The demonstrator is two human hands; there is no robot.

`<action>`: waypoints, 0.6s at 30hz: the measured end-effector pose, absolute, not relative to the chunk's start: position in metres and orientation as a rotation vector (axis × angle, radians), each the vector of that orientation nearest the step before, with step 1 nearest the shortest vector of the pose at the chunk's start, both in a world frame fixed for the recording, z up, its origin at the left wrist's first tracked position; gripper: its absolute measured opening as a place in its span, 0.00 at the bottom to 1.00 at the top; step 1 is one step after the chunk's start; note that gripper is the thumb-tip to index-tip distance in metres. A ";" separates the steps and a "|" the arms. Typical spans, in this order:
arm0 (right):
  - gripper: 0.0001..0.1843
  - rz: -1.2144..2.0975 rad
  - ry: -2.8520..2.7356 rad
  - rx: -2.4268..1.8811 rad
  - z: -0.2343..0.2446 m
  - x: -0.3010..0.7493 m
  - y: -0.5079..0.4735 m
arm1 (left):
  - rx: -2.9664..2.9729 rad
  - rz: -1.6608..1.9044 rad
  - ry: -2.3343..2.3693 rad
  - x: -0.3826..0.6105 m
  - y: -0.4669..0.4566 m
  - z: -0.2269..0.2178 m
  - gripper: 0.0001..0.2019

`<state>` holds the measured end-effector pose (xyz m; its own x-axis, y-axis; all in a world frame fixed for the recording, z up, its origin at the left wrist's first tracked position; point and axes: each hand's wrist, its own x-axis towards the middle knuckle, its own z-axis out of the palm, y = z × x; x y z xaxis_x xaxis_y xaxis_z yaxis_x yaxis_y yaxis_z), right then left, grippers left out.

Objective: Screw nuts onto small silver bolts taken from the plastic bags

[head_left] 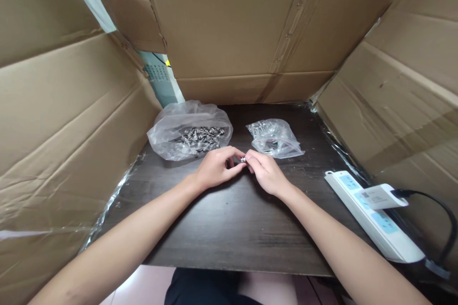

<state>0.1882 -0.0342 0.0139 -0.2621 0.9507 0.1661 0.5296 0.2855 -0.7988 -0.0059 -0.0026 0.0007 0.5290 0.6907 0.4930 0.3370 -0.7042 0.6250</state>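
Note:
My left hand (pixel 216 167) and my right hand (pixel 265 171) meet over the middle of a dark wooden table (pixel 229 228). Both pinch a small metal screw part (pixel 243 159) between their fingertips. Just beyond my left hand lies an open clear plastic bag of metal screws (pixel 191 129). A smaller sealed clear bag of metal parts (pixel 275 138) lies just beyond my right hand. Whether the pinched piece is one part or two, I cannot tell.
Cardboard walls (pixel 250 33) enclose the table at the back, left and right. A white power strip (pixel 372 217) with a white plug and black cable lies along the right edge. The table's front edge runs close to my body.

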 end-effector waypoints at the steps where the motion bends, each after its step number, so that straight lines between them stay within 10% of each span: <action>1: 0.20 0.820 -1.902 -1.329 0.014 0.188 -0.034 | 2.311 1.035 0.841 -0.006 -0.003 0.001 0.07; 18: 0.11 0.826 -1.893 -1.312 0.010 0.189 -0.032 | 2.313 1.022 0.845 -0.006 -0.002 0.000 0.07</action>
<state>0.1889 -0.0323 0.0098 -0.2597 0.9497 0.1751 0.5177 0.2900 -0.8049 -0.0064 -0.0019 -0.0004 0.5325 0.6951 0.4830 0.3442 -0.6992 0.6267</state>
